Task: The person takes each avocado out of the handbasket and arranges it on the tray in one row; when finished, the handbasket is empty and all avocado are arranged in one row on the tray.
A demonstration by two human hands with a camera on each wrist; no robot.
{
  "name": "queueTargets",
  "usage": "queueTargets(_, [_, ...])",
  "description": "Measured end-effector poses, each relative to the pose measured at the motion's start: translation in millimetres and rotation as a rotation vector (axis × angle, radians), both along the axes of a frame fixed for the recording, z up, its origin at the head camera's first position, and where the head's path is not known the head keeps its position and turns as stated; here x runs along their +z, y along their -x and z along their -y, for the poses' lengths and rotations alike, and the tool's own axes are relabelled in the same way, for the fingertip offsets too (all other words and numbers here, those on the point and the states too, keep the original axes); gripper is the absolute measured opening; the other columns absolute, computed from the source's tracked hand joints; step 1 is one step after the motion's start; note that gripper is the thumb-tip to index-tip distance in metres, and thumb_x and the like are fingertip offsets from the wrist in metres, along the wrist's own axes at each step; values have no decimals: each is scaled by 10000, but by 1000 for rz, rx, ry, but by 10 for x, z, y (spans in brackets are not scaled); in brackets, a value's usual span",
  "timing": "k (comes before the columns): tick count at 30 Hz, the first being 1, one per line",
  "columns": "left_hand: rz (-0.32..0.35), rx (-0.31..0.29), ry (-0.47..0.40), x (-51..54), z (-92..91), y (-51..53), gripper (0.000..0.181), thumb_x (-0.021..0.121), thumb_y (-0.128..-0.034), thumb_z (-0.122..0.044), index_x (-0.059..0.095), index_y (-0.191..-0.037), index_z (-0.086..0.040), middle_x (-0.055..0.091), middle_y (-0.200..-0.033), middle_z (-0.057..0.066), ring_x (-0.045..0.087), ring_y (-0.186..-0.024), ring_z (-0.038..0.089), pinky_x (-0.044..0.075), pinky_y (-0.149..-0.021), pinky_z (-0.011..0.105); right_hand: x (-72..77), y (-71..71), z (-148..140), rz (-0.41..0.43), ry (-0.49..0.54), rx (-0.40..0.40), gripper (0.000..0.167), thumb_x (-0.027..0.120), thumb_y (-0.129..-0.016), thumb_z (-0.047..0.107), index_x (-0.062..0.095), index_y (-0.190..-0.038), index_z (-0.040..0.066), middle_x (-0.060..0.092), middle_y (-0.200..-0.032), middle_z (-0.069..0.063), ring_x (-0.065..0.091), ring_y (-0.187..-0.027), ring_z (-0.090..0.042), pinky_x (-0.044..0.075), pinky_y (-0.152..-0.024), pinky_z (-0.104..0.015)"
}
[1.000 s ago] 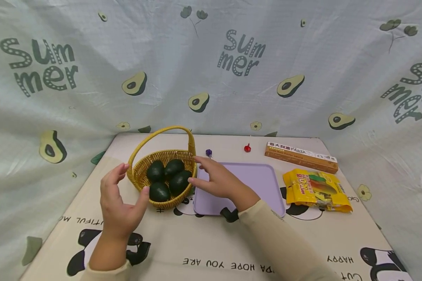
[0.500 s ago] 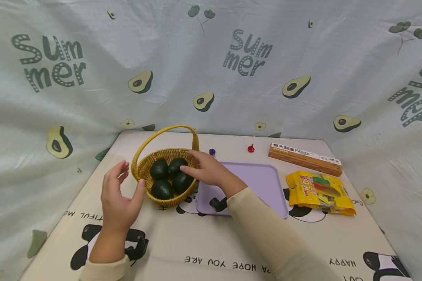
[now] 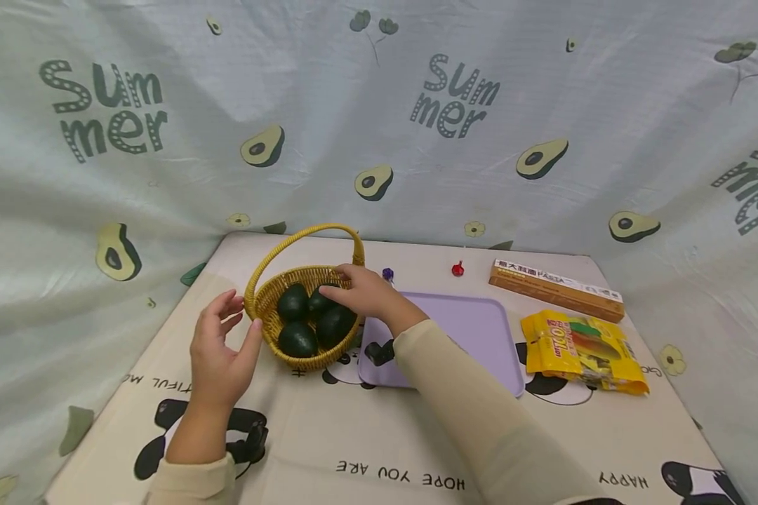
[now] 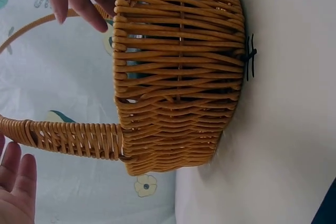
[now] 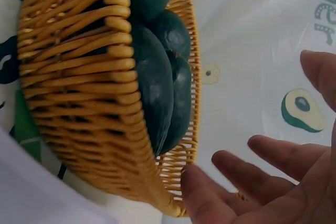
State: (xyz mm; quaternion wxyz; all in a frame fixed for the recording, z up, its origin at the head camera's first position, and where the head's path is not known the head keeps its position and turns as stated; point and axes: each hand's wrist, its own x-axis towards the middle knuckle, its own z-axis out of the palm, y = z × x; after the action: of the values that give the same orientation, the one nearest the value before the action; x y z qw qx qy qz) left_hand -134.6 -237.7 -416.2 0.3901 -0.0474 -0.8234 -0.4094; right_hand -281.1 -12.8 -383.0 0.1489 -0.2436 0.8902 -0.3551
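Observation:
A yellow wicker basket with a tall arched handle stands left of centre and holds several dark green avocados. My left hand is beside the basket's left side, fingers spread and gently bent near the foot of the handle; in the left wrist view its fingertips lie near the handle and grip nothing. My right hand hangs over the basket's right rim, above the rear avocado, which it partly hides. In the right wrist view that hand's fingers are spread, apart from the avocados.
A lilac tray lies right of the basket, partly under my right forearm. Farther right are a yellow candy bag and a pasta box. A red wrapped item and a purple one lie behind the tray. A printed curtain surrounds the table.
My right hand has moved left and inward, from the basket's right rim to above the avocados. My left hand stays beside the basket. The whole view has shifted slightly.

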Motion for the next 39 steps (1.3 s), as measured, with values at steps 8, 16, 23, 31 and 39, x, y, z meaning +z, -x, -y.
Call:
queueTargets(8, [114, 24, 8, -8, 21, 5, 537, 699, -952, -41, 493, -1448, -34, 576, -1365, 145, 570, -1281, 269, 405, -1053, 53, 12, 97, 161, 26, -59, -27, 720, 608, -986, 529, 460, -1532, 85, 509, -1541, -110, 492, -1412, -294, 437, -1171, -485])
queueTargets(16, [146, 21, 11, -50, 44, 59, 524, 697, -955, -33, 496, -1438, -17, 575, -1366, 141, 575, -1277, 255, 438, -1051, 93, -44, 190, 243, 66, -90, -33, 723, 637, -970, 523, 477, -1520, 82, 500, -1545, -106, 486, -1417, -294, 440, -1171, -473])
queueTargets(23, [153, 8, -36, -50, 68, 95, 477, 704, -945, -9, 526, -1388, -5, 584, -1325, 146, 591, -1244, 244, 480, -1033, 124, -64, 247, 316, 103, -83, -18, 721, 682, -960, 441, 473, -1512, 27, 538, -1495, -148, 527, -1369, -310, 454, -1158, -478])
queueTargets(31, [180, -7, -55, -58, 77, 121, 456, 719, -931, 3, 538, -1350, 7, 588, -1281, 159, 605, -1204, 253, 457, -986, 50, -56, 297, 391, 102, -103, -8, 617, 709, -942, 426, 586, -1386, 16, 645, -1283, -108, 614, -1176, -247, 518, -1081, -432])
queueTargets(39, [195, -28, -90, -105, 103, 141, 459, 726, -925, 14, 538, -1344, 5, 608, -1254, 143, 614, -1188, 247, 501, -1007, 120, -56, 338, 498, 148, -145, -27, 436, 740, -922, 398, 645, -1167, 51, 647, -1045, -51, 603, -953, -182, 555, -956, -378])
